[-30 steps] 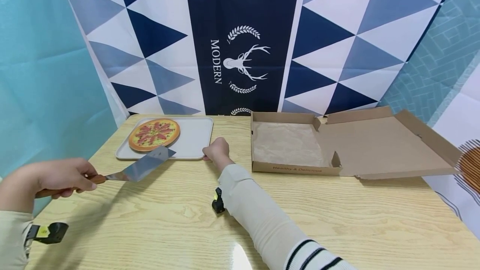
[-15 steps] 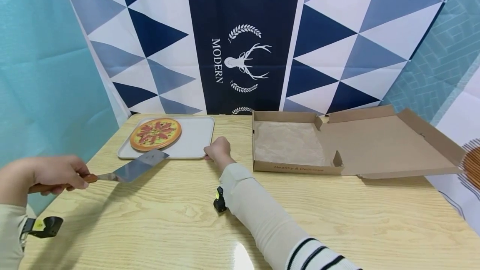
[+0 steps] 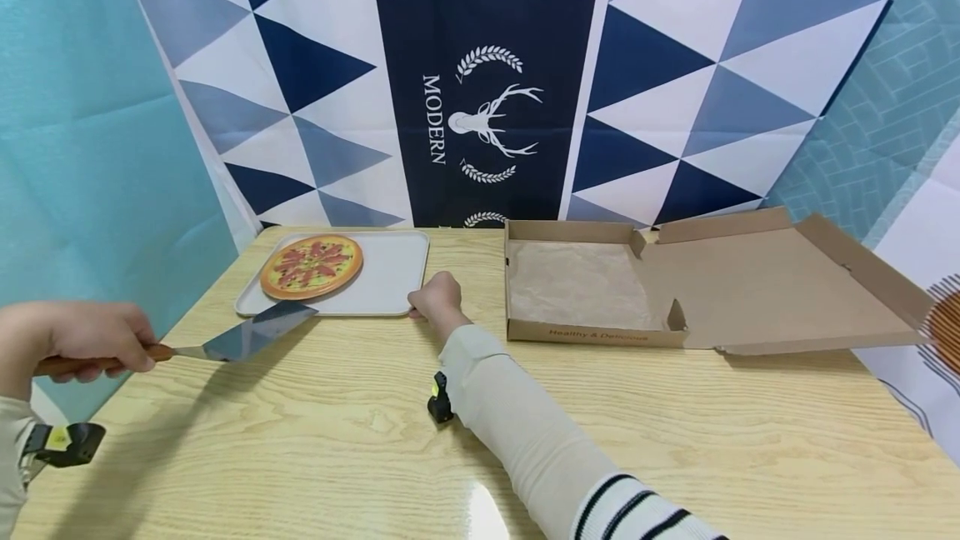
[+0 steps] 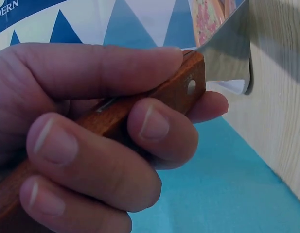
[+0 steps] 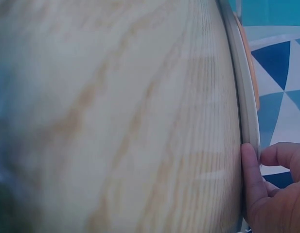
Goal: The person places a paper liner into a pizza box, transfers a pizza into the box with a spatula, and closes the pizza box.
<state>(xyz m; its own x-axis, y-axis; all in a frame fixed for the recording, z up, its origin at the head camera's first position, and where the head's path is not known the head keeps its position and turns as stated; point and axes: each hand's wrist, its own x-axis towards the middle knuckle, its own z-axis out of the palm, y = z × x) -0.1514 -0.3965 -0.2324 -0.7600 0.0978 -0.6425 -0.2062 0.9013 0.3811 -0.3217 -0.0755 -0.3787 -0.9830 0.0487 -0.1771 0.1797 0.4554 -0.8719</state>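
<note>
In the head view at the left, my left hand point(image 3: 93, 338) grips the wooden handle of a metal spatula point(image 3: 258, 334). The left wrist view shows fingers curled around that brown handle point(image 4: 186, 77). Its flat blade hangs above the table, the tip near the front edge of a white tray point(image 3: 390, 273). A round pizza point(image 3: 311, 265) with red toppings lies on the tray's left half. My right hand point(image 3: 437, 297) pinches the tray's front right corner. In the right wrist view, thumb and finger sit on either side of the tray rim point(image 5: 247, 97).
An open cardboard pizza box point(image 3: 577, 286), lined with brown paper, stands right of the tray, its lid point(image 3: 772, 290) folded out to the right. A patterned cloth point(image 3: 487, 107) hangs behind the wooden table point(image 3: 360, 432).
My left hand has drawn the spatula left and toward me, so its tip has backed away from the pizza. My right hand stays at the tray corner; pizza and tray keep their places.
</note>
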